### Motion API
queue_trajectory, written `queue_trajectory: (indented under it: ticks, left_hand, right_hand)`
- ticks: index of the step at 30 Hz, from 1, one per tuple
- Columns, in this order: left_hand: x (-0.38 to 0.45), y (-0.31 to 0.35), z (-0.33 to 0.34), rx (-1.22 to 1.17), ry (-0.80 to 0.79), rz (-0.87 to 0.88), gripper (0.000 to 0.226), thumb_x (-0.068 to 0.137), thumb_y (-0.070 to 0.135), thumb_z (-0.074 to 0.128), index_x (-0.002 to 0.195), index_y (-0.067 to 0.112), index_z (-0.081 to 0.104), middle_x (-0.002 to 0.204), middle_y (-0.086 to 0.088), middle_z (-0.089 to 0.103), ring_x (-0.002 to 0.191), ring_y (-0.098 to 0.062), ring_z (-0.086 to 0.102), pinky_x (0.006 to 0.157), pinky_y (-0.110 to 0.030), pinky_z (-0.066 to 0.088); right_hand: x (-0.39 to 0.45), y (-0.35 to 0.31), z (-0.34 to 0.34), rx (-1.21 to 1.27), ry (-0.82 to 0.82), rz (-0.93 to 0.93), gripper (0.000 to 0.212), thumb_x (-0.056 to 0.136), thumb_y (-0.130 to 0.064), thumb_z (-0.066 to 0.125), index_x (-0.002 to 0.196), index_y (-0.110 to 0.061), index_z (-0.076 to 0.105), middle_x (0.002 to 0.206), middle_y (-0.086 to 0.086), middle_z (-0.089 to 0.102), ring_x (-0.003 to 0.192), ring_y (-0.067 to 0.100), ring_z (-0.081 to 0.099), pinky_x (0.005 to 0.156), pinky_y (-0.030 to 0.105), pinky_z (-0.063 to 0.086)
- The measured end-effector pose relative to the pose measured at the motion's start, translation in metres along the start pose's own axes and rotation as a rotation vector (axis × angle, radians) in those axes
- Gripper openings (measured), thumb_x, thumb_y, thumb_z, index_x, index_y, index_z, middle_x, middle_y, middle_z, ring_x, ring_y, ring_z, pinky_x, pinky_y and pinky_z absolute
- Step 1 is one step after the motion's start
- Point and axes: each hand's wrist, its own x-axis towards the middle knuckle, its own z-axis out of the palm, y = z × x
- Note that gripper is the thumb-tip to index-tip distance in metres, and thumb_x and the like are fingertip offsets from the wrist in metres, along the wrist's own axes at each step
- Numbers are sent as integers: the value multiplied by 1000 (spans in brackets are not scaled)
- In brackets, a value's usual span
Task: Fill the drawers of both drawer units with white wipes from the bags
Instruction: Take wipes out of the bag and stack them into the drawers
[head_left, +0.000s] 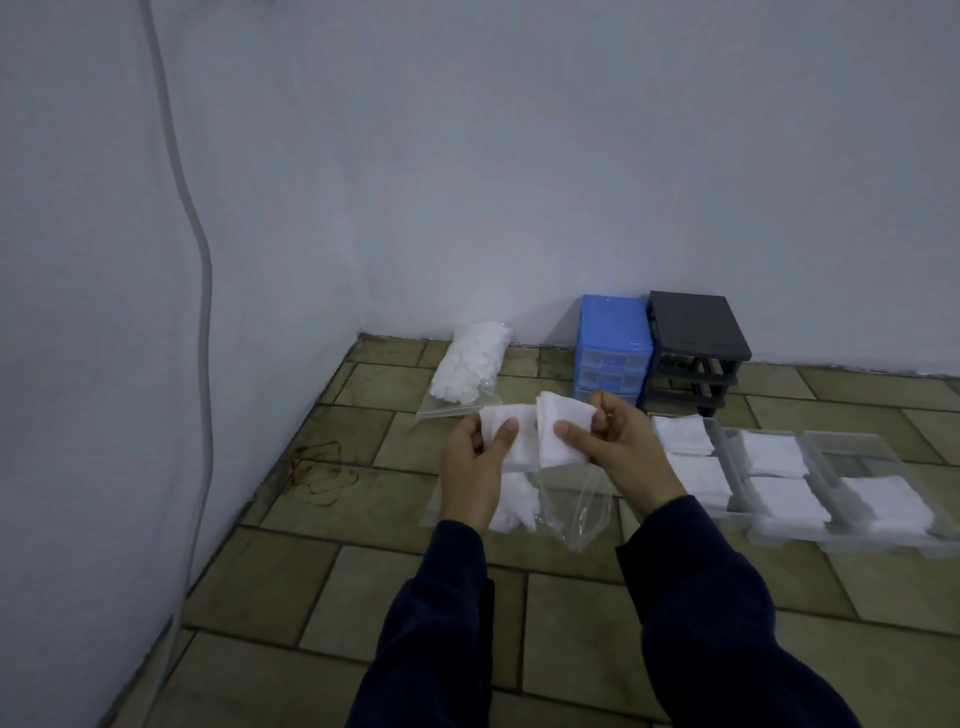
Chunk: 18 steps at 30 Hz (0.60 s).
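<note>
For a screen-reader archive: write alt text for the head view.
A person's left hand and right hand hold folded white wipes above an open clear plastic bag on a tiled floor. On the right lie clear plastic drawers holding wipes; behind stand a blue drawer unit and an emptied dark grey drawer unit.

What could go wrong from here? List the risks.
1. Both hands, left hand and right hand, pinch wipes in mid-air above an open clear bag; one may slip onto the tiled floor and get dirty.
2. The pulled-out drawers lie on the floor beside the right sleeve, which could knock them.
3. The dark unit stands without drawers; refitting could mix them up.
</note>
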Motion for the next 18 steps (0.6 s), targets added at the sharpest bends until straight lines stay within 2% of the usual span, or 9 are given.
queue_trajectory:
  ticks: [4, 8, 11, 13, 18]
  left_hand:
    - [-3, 3, 4, 28, -27, 25, 22, 89, 21, 61, 105, 7, 64, 97, -10, 70, 89, -22, 67, 72, -31, 56]
    - [-6, 7, 6, -2, -34, 24, 18, 90, 16, 61, 103, 5, 67, 93, -13, 71, 86, -26, 68, 68, -30, 55]
    - [-8, 9, 5, -41, -56, 24, 19, 91, 17, 58, 105, 6, 67, 95, -12, 71, 89, -26, 68, 74, -36, 56]
    - [-9, 11, 6, -54, -75, 28, 19, 92, 16, 57, 106, 7, 66, 98, -12, 71, 92, -26, 67, 80, -40, 55]
    - [-10, 18, 10, -93, -104, 16, 17, 94, 16, 53, 105, 13, 66, 103, -11, 69, 96, -23, 66, 84, -36, 54]
  right_hand:
    - [0, 0, 10, -15, -25, -17, 44, 80, 9, 63, 64, -15, 29, 59, -1, 36, 52, 2, 42, 50, 15, 41]
    - [2, 4, 15, -45, 43, -30, 41, 75, 8, 69, 69, -15, 36, 49, -11, 49, 50, -4, 46, 52, 14, 42]
    - [2, 2, 15, -107, 122, -65, 39, 70, 2, 76, 74, -16, 42, 68, -9, 52, 63, 0, 53, 62, 19, 47]
    - [1, 1, 14, -98, 141, -71, 40, 68, 2, 77, 77, -17, 43, 72, -5, 53, 65, 1, 55, 62, 19, 49]
    - [0, -2, 13, -30, 145, -73, 41, 68, 1, 77, 81, -15, 43, 46, -17, 54, 48, -5, 50, 55, 14, 46]
